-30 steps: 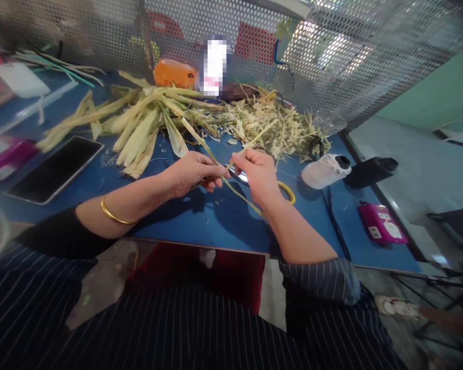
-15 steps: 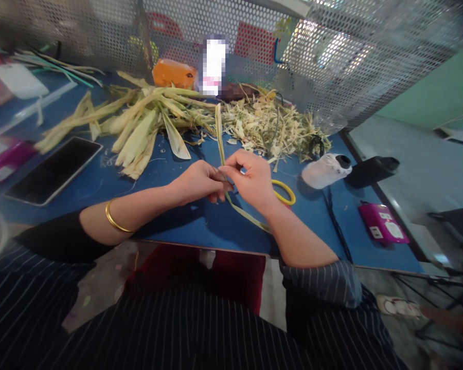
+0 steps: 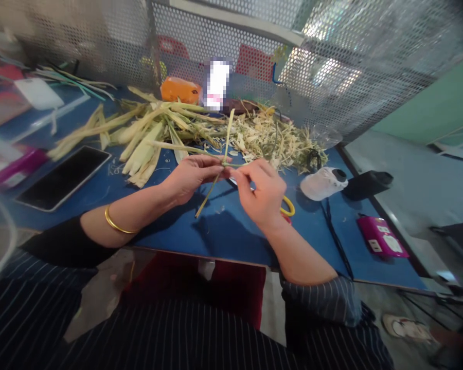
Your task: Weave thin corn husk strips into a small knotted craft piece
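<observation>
Narrow pale-green corn husk strips [image 3: 229, 134] cross between my hands above the table. One end points up, one reaches left over the husk pile, and another hangs down toward me. My left hand [image 3: 195, 179] pinches the strips near their crossing. From the right, the thumb and fingers of my right hand [image 3: 261, 190] are closed on them at the same crossing. Exactly how the strips are joined is hidden by my fingertips. Behind lie a heap of wide corn husks [image 3: 144, 149] and a heap of shredded husk [image 3: 270, 136].
A dark phone [image 3: 64, 177] lies at the left on the blue table [image 3: 231, 239]. To the right are a yellow ring handle [image 3: 288, 205], a white-wrapped spool [image 3: 319, 184], a black spool [image 3: 368, 184] and a purple pack [image 3: 381, 236]. An orange pack [image 3: 179, 90] stands by the perforated metal screen [image 3: 200, 36].
Before, a strip ran upright through my hands with its tail trailing right. Now strips cross at my fingertips, pointing up, left and down. My right hand has shifted slightly right; the view has tilted upward.
</observation>
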### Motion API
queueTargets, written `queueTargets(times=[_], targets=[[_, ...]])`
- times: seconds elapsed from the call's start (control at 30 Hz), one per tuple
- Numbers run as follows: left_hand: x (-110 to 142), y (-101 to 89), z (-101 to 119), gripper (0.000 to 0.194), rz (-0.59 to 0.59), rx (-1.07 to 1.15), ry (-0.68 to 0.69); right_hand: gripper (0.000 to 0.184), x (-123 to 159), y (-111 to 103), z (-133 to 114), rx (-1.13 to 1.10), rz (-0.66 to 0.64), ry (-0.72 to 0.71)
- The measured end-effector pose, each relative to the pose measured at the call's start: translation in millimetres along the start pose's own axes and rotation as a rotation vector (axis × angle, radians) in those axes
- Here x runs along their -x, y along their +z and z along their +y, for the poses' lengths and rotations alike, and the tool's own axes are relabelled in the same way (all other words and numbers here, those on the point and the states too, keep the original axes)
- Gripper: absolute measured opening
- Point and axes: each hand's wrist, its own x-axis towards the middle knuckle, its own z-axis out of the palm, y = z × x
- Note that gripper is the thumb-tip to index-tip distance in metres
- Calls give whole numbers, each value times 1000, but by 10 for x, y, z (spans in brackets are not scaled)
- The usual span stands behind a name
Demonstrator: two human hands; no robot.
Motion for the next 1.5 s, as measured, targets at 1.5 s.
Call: queueTargets(times=[1.5], targets=[[-29, -69, 170, 38, -230, 74, -233, 17, -150, 94, 153, -1038, -25, 626]])
